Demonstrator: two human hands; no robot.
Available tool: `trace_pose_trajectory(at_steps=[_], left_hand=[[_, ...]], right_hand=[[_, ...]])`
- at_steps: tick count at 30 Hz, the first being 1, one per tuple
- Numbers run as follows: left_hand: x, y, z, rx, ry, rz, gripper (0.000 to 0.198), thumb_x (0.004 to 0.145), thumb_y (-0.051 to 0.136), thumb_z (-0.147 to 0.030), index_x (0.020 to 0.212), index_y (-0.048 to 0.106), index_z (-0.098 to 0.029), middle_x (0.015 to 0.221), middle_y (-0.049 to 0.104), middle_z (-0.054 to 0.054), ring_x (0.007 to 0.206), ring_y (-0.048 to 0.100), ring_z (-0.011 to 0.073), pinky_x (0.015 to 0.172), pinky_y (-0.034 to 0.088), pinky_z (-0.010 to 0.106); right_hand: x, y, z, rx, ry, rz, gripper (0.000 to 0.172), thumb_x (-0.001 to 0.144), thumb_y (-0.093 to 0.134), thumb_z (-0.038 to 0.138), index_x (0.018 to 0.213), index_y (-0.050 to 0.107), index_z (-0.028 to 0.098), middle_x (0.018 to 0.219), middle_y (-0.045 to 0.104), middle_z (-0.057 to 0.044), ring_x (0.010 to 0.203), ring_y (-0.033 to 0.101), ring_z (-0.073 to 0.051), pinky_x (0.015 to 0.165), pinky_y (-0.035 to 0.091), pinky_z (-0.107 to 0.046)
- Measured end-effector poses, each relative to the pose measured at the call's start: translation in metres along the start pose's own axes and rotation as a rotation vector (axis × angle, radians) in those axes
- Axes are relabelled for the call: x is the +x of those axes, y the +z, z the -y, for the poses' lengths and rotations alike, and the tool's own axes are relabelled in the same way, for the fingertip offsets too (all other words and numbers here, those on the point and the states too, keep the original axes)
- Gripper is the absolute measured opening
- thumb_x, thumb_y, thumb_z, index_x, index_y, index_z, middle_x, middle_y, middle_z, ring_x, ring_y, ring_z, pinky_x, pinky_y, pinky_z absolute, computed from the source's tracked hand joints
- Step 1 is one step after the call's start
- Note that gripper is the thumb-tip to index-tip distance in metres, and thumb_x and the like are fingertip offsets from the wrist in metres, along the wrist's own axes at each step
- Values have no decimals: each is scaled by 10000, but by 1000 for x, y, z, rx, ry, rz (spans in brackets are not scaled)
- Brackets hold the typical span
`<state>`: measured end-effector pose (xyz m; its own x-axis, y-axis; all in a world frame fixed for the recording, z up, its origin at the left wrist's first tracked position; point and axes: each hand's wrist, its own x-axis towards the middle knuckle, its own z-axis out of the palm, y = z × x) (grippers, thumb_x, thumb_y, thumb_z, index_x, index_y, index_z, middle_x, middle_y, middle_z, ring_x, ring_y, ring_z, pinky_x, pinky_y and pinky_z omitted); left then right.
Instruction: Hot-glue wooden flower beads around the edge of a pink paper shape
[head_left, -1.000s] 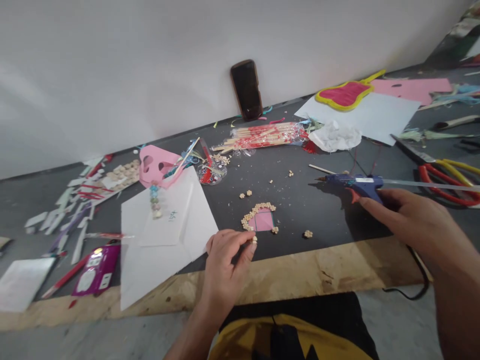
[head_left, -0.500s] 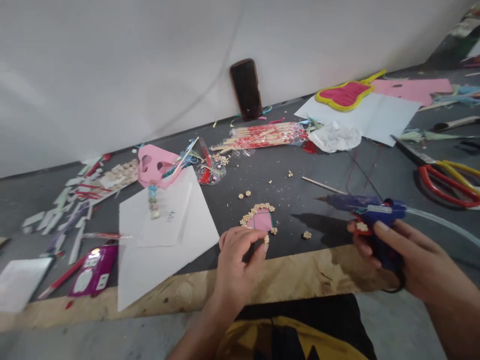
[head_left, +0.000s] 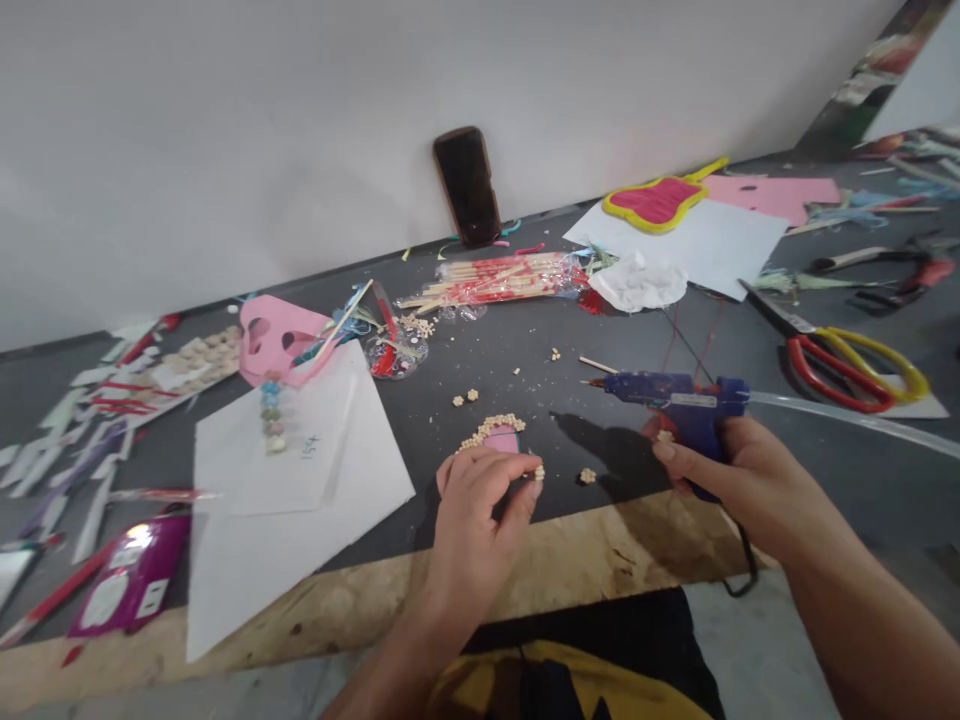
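My left hand (head_left: 480, 500) pinches a small cream bead (head_left: 538, 472) between thumb and fingertips, right beside a little pink card shape (head_left: 501, 439) edged with the same beads. My right hand (head_left: 739, 478) is wrapped round the grip of a blue hot glue gun (head_left: 679, 398), lifted off the dark table, its nozzle pointing left towards the pink shape. A clear glue stick (head_left: 847, 419) sticks out of the gun's back. Loose beads (head_left: 587, 476) lie between my two hands.
White paper sheets (head_left: 300, 480) lie at left. Red-and-yellow scissors (head_left: 847, 355) lie at right. A packet of sticks (head_left: 495, 280), a crumpled tissue (head_left: 637, 282) and a dark phone (head_left: 467, 186) against the wall sit behind. A bare wooden edge (head_left: 585, 560) runs along the front.
My right hand took hold of the glue gun, lifted it and brought it left towards the pink shape. My left hand shifted right with the bead. The view swung slightly right.
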<state>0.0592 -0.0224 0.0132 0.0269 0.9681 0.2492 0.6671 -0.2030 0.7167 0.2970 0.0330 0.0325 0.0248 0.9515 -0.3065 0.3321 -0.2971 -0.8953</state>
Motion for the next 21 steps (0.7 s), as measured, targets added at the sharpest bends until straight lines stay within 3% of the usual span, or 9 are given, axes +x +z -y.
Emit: trace_pose_trajectory(at_steps=[3,7,9,15,21], left_hand=[[4,1,-5,-13,23,6,118,876,573,-210,940,657,-261,914,711,1,925,612,192,877,430,404],[12,0,-11,-12,27,72,131,895,545,-220,972,645,-254,962,707,18,995,598,204,915,438,416],[20,0,-14,-45,52,123,147,905,530,-226,1005,635,-249,1029,698,29,1048,587,200,935,456,398],[58,4,-19,-8,80,283,181,891,528,-203,1021,648,-236,1285,584,58,1180,552,211,1007,451,382],[100,19,-26,-29,219,423,139,855,593,-209,946,697,-227,1254,601,70,1250,497,239,1027,419,381]], right_hand=[[13,-3,9,-153,-74,-74,294,730,677,415,867,602,165,668,571,-3,528,506,-110,524,411,-271],[25,-7,15,-155,-223,97,283,756,627,386,956,599,188,764,600,-17,663,548,-150,613,447,-288],[27,-4,16,-105,-276,157,279,752,613,346,985,591,193,819,609,-28,707,555,-163,623,457,-292],[30,9,22,114,-265,164,259,707,645,295,946,613,200,811,603,-13,663,541,-142,595,449,-276],[35,9,24,489,-215,303,218,707,644,238,904,556,207,701,614,14,616,530,-118,583,421,-252]])
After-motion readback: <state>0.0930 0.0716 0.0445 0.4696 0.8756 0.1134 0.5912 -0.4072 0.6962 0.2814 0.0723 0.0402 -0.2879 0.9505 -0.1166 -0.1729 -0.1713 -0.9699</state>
